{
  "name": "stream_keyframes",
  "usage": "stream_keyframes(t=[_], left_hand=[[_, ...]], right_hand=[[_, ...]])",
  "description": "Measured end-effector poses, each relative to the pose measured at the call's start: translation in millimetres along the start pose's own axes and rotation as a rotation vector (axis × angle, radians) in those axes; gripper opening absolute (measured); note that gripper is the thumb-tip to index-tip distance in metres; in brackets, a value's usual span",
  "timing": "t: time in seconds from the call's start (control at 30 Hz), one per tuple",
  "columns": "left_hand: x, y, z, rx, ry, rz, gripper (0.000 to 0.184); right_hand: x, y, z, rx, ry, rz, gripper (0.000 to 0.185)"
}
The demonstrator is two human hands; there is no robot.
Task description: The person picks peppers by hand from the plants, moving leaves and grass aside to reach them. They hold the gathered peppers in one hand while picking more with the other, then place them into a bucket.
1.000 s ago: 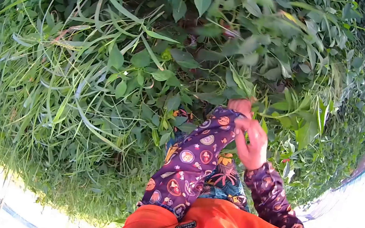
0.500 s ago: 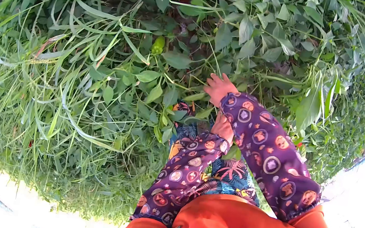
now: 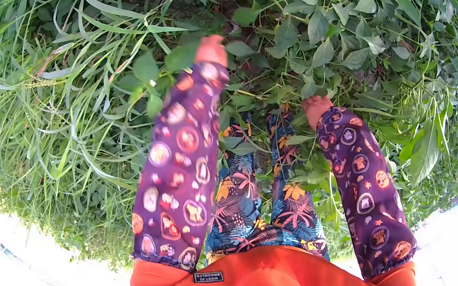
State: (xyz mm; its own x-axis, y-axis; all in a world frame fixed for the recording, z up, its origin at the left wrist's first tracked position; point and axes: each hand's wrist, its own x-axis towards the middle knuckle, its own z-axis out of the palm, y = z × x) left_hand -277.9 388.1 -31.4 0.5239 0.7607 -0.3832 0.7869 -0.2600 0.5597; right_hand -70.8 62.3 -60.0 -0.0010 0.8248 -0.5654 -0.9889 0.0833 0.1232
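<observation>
My left hand (image 3: 212, 50) reaches forward into the foliage where a green pepper showed a moment ago; the pepper is now hidden. Motion smears this hand and its fingers point down and away, so their grip cannot be made out. Lower and to the right, my right hand (image 3: 315, 107) touches the leaves of a pepper plant (image 3: 317, 49). Its fingers are slightly bent and apart, partly covered by leaves, with nothing visible in them. Purple patterned sleeves (image 3: 182, 160) cover both forearms.
Long grass blades (image 3: 82, 91) grow thickly through the plants on the left. Broad leaves (image 3: 427, 143) droop at the right. My patterned trouser legs (image 3: 240, 186) stand among the stems below my hands. Bright ground (image 3: 437, 257) shows at the lower right.
My left hand has moved up and left from beneath the right forearm, toward the place of the green pepper. My right hand has shifted right and slightly down.
</observation>
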Motion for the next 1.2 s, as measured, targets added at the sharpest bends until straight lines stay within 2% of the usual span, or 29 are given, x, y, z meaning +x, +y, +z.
stream_keyframes(t=[0.1, 0.17, 0.27, 0.4, 0.5, 0.53, 0.57, 0.63, 0.7, 0.73, 0.77, 0.83, 0.9, 0.93, 0.97, 1.0, 1.07, 1.1, 1.13, 1.17, 1.2], left_hand=[[15.6, -43.4, -3.4, 0.152, -0.165, -0.266, 0.03], [8.3, -50.3, -9.9, 0.268, -0.268, -0.35, 0.032], [-8.2, -48.6, -12.6, 0.371, -0.385, -0.408, 0.036], [-23.3, -42.1, -11.0, 0.407, -0.483, -0.478, 0.042], [-26.9, -38.6, -6.6, 0.246, -0.508, -0.575, 0.05], [-41.6, -45.1, -3.5, 0.315, -0.397, -0.414, 0.047], [-48.3, -47.4, -0.1, 0.272, -0.401, -0.405, 0.049], [-67.1, -46.2, -0.9, 0.213, -0.361, -0.197, 0.045], [-87.9, -59.1, 17.4, 0.012, -0.365, -0.116, 0.043], [-86.4, -39.6, 8.8, 0.033, -0.48, -0.278, 0.036], [-92.6, -36.2, 10.7, 0.071, -0.446, -0.17, 0.036], [-114.1, -82.3, 59.5, -0.011, -0.321, 0.078, 0.03], [-131.5, -113.0, 99.6, -0.399, -0.275, -0.065, 0.017], [-140.3, -128.5, 119.6, -0.591, -0.237, -0.128, 0.019], [-128.5, -105.4, 80.2, -0.186, -0.302, 0.02, 0.018], [-121.5, -75.5, 38.1, 0.011, -0.353, 0.079, 0.022], [-117.0, -51.9, -5.2, 0.1, -0.4, 0.097, 0.036], [-115.9, -43.6, -18.9, 0.103, -0.406, 0.11, 0.044], [-122.3, -56.3, -15.0, 0.024, -0.425, 0.126, 0.055], [-131.8, -60.4, -4.6, 0.056, -0.28, 0.182, 0.056], [-138.0, -55.4, -11.4, 0.067, -0.3, 0.201, 0.055]], right_hand=[[-5.7, 19.0, 17.5, 0.031, 0.0, -0.079, 0.034], [-5.9, 26.9, 51.7, -0.212, 0.037, -0.034, 0.027], [5.9, 50.0, 119.4, -3.026, -0.143, 0.7, 0.034], [15.7, 68.1, 134.9, -2.99, -0.128, 0.735, 0.038], [22.7, 72.7, 141.9, -2.963, -0.14, 0.761, 0.041], [22.9, 74.6, 136.9, -2.935, -0.097, 0.714, 0.044], [23.8, 77.2, 139.3, -2.945, -0.104, 0.706, 0.044], [29.1, 82.5, 143.8, -2.944, -0.115, 0.533, 0.041], [37.1, 87.7, 162.0, -2.998, -0.204, 0.461, 0.044], [39.9, 91.9, 168.9, -3.0, -0.261, 0.457, 0.045], [41.1, 95.7, 172.8, -2.999, -0.319, 0.457, 0.046], [41.0, 103.4, 171.9, -2.987, -0.336, 0.43, 0.045], [41.7, 111.6, 171.1, -2.965, -0.315, 0.466, 0.045], [40.8, 116.0, 166.8, -2.974, -0.308, 0.416, 0.042], [40.8, 121.5, 164.5, -2.94, -0.269, 0.409, 0.037], [41.6, 127.7, 163.8, -2.875, -0.252, 0.347, 0.041], [48.3, 136.6, 175.7, -2.732, -0.174, 0.251, 0.044], [57.5, 136.3, 205.4, -2.749, -0.293, 0.17, 0.042], [68.6, 133.1, 225.7, -2.704, -0.365, 0.011, 0.041], [81.5, 125.4, 238.8, -2.651, -0.437, -0.145, 0.041], [97.1, 118.6, 244.8, -2.606, -0.421, -0.287, 0.04]])
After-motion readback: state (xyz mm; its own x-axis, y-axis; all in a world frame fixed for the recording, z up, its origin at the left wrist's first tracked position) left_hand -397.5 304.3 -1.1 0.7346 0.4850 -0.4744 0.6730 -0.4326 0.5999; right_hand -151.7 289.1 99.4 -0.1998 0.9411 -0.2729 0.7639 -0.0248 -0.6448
